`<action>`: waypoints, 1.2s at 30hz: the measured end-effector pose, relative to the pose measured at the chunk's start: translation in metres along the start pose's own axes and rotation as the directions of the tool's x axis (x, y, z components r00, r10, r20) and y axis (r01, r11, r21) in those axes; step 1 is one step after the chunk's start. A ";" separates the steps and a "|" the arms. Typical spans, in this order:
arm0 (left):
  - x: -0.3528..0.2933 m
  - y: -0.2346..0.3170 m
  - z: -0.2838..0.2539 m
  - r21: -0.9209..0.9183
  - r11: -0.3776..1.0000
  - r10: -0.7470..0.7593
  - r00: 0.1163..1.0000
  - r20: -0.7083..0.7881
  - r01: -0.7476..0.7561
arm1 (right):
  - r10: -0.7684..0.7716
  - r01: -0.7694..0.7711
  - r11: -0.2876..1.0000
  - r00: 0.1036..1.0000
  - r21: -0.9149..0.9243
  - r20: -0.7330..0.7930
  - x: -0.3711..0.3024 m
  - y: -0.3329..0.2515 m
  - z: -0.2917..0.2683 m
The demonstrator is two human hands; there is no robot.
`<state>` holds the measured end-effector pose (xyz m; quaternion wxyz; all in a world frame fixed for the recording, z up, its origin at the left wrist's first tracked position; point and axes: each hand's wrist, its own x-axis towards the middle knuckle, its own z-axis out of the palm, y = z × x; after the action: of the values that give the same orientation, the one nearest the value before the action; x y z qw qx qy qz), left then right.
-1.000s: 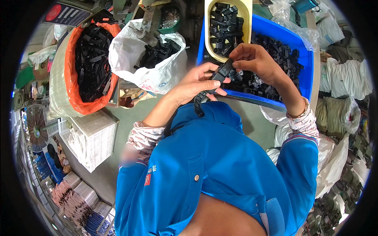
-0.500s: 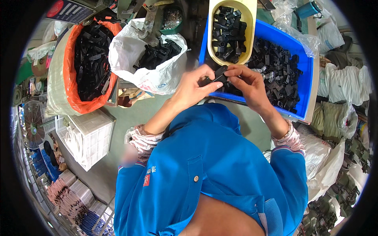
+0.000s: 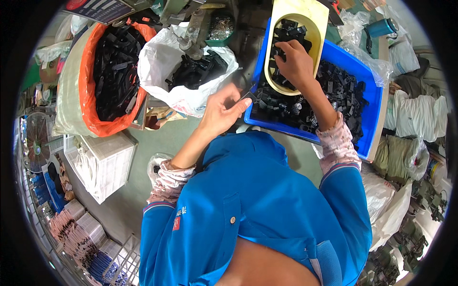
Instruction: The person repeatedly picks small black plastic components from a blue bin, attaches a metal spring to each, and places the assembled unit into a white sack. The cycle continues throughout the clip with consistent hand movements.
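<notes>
My left hand (image 3: 223, 109) is closed on a small black plastic part (image 3: 249, 97), pinched between thumb and fingers in front of the blue bin (image 3: 376, 125). Reaching forward, my right hand (image 3: 296, 64) is inside the yellow tub (image 3: 317, 16), over a heap of black plastic pieces (image 3: 287, 32). Its thumb and forefinger stand apart, and I see nothing held between them. The tub rests over the left part of the bin, which holds many small black parts (image 3: 344, 93) and some metal springs (image 3: 296, 107).
Left of the bin stand a white sack (image 3: 157, 66) and an orange-lined sack (image 3: 87, 81), both with black parts. A metal fixture (image 3: 193, 40) rises behind the white sack, beside a green container (image 3: 220, 42). A white plastic crate (image 3: 107, 167) is on the floor.
My right hand has left the black part and moved forward into the yellow tub. My left hand keeps the part, slightly lower and further left. The view has shifted a little.
</notes>
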<state>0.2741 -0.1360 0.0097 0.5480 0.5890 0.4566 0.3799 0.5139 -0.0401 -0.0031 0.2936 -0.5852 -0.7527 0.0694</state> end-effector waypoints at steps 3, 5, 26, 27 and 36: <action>0.005 0.006 -0.008 -0.167 0.985 -0.036 0.999 0.010 0.038 | 0.017 0.002 0.981 0.995 -0.193 0.097 0.014 0.002 0.015; 0.009 0.007 -0.018 -0.324 0.935 -0.141 0.990 0.025 0.142 | 0.043 -0.042 0.999 0.994 0.007 -0.104 0.004 -0.003 0.004; 0.044 0.015 0.023 -0.918 0.234 -0.256 0.931 0.260 0.321 | 0.078 -0.135 0.684 0.991 0.717 0.112 -0.053 -0.057 -0.039; 0.042 0.012 0.019 -0.909 0.283 -0.248 0.939 0.238 0.305 | 0.104 -0.169 0.647 0.986 0.744 0.133 -0.052 -0.057 -0.037; 0.023 0.001 -0.044 -0.237 0.971 -0.003 0.999 -0.035 -0.005 | 0.048 -0.338 0.406 0.936 0.849 0.349 -0.010 -0.070 -0.044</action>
<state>0.2394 -0.1012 0.0148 0.6061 0.5128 0.4173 0.4422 0.4792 -0.0813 0.0608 0.4439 -0.4061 -0.5576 0.5719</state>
